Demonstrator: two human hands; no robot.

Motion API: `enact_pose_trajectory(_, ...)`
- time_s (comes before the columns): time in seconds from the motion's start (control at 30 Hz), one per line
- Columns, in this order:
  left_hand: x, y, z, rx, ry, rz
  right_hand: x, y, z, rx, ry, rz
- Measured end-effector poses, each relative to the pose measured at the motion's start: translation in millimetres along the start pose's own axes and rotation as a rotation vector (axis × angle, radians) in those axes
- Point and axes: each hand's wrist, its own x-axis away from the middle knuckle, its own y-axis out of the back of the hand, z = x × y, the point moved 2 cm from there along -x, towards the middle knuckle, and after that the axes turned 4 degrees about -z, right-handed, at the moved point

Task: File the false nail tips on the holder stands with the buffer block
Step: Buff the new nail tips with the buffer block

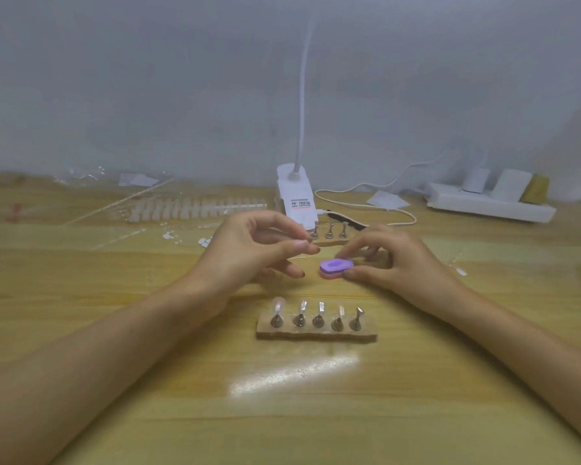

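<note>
Nearest to me, the wooden desk [450, 414] is carrying a bright patch of glare [296, 374]. Just behind it, a holder base [316, 333] is lying across the desk with five metal stands [318, 319] upright in a row, and each one is bearing a small nail tip [303, 307].

Further on, both forearms are reaching in over the desk. My right hand [393, 256] is holding the buffer block [335, 267], purple on top and pink below. Its grip is narrow, thumb and forefinger pinching the block's right end, while the block is lying low on the desk, between the two hands.

My left hand [249, 250] is hovering just beside the block. Its grip is nearly closed, thumb and forefinger almost meeting, and I cannot tell if anything is held there.

Behind the hands, a second holder base [332, 242] is standing, partly hidden. A strip of spare nail tips [195, 208] is lying to the left. A white lamp base [297, 196] is sitting at the back, its neck [302, 95] rising against the grey wall [148, 78]. A white power strip [490, 204] is lying far right.
</note>
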Motion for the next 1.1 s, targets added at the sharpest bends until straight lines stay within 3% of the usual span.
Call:
enact_pose_trajectory(0.23, -5.1, 0.7, 0.9, -0.056, -0.078, 0.046, 3.7, -10.3, 11.5, -0.325, 0.038, 0.05)
enact_pose_trajectory(0.43, -4.8, -1.9, 4.3, 0.014, -0.103, 0.03, 6.8, -15.6, 19.7, -0.617, -0.104, 0.051)
enact_pose_trajectory(0.63, -5.5, -2.5, 5.1, 0.046, -0.092, -0.053, 8.4, -18.2, 21.9, -0.697, -0.241, 0.14)
enact_pose_trajectory(0.77, -2.8, -5.7, 1.4, 0.062, -0.101, 0.05, 6.1, -17.6, 20.6, -0.772, -0.27, 0.142)
enact_pose_trajectory(0.93, -2.9, -6.2, 0.6, -0.191, -0.265, -0.06, 5.3, -15.5, 18.7, -0.87, -0.26, 0.132)
enact_pose_trajectory(1.1, -0.4, -7.9, -4.5, -0.32, -0.517, 0.005, 5.3, -16.9, 17.3, -0.892, -0.255, 0.158)
